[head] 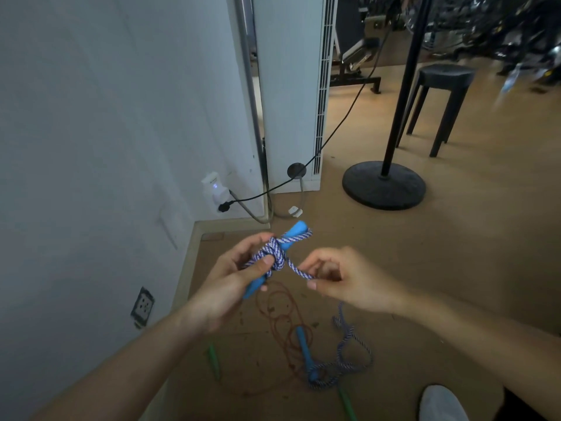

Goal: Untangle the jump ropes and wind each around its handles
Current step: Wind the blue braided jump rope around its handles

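My left hand (235, 279) grips a blue jump-rope handle (293, 233) with blue-and-white braided rope (274, 255) wound round its middle. My right hand (340, 279) pinches the free strand of that rope just right of the coils. On the floor below lies another blue handle (303, 344) with a loose tangle of the same braided rope (349, 357). A thin brown rope (280, 317) loops across the floor beside it, with green handles at the left (214, 357) and bottom (346, 402).
A white wall with sockets (142, 305) is on the left, with a plugged-in adapter (214, 189) and black cable. A black stand base (384, 185) and a black stool (440, 101) stand on the wooden floor. A grey shoe (441, 404) is at bottom right.
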Motion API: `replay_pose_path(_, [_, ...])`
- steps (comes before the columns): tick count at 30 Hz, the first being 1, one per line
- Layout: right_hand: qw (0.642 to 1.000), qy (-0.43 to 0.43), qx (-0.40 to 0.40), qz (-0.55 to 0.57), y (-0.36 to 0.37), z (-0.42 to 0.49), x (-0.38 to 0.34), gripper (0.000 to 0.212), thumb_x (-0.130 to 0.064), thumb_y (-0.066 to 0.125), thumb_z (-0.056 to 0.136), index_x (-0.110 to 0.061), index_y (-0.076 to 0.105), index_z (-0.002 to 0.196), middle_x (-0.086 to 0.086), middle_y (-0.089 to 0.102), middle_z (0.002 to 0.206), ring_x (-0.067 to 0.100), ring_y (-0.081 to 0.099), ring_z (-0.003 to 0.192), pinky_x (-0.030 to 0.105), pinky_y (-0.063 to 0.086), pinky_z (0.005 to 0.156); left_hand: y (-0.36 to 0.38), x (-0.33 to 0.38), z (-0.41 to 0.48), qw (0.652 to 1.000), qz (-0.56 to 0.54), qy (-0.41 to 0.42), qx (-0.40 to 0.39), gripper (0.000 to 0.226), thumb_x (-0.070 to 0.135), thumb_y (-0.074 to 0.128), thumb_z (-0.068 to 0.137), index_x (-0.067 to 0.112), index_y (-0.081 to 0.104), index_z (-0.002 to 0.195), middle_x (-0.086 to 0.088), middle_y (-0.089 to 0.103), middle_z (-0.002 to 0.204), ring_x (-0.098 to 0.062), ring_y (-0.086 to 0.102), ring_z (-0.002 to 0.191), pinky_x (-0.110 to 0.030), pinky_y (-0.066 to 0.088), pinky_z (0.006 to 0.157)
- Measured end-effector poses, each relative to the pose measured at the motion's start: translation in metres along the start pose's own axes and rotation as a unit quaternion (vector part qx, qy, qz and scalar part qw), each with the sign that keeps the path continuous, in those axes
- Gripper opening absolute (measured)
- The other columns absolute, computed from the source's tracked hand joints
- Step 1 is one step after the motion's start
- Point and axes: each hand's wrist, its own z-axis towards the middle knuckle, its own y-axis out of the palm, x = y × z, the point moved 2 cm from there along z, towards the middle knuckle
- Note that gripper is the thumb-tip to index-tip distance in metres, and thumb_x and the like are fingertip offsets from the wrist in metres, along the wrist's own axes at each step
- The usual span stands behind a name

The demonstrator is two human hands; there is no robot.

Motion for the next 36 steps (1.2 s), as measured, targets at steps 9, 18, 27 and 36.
replay_pose_path(9, [0.993,-0.042,0.099,-0.056,-0.016,-0.002,-0.01,0.046,0.004,0.07,0.082,-0.02,0.059,0.12,0.0,0.06,0.09,0.005,0.053,0.063,0.014,0.041,0.059,-0.002,-0.001,0.001,0.988,0.145,0.039,-0.029,0.03,0.007,0.067,0.092,0.017,0.063,0.119,0.007,0.069,0.096,-0.01,0.061,0.079,-0.028,0.056,0.062])
replay_pose_path(18, [0.997,0.017,0.038,-0.062,-0.005,0.0,0.002,0.019,-0.008,0.071,0.088,-0.016,0.069,0.105,-0.007,0.066,0.074,0.007,0.063,0.062,0.02,0.049,0.061,-0.005,-0.003,0.005,0.998,0.027,0.05,0.015,0.041,0.021,0.069,0.083,0.017,0.062,0.124,0.001,0.07,0.105,-0.011,0.062,0.082,-0.026,0.053,0.064])
replay_pose_path(27, [0.996,0.033,-0.068,-0.056,-0.005,-0.013,-0.007,0.007,-0.016,0.076,0.086,-0.014,0.069,0.087,0.013,0.066,0.074,0.014,0.058,0.058,0.038,0.05,0.059,-0.031,-0.01,0.017,0.961,0.234,0.122,0.082,0.037,0.011,0.08,0.082,0.027,0.069,0.113,0.002,0.071,0.103,-0.012,0.064,0.085,-0.035,0.058,0.073])
replay_pose_path(36, [0.999,-0.011,-0.031,-0.016,-0.039,-0.006,-0.028,0.012,-0.007,0.073,0.087,-0.019,0.072,0.087,-0.01,0.069,0.071,0.0,0.055,0.062,0.016,0.044,0.061,-0.008,-0.017,0.004,0.93,0.323,0.075,-0.159,0.041,0.011,0.086,0.076,0.022,0.073,0.113,0.002,0.069,0.105,-0.017,0.068,0.095,-0.039,0.057,0.086])
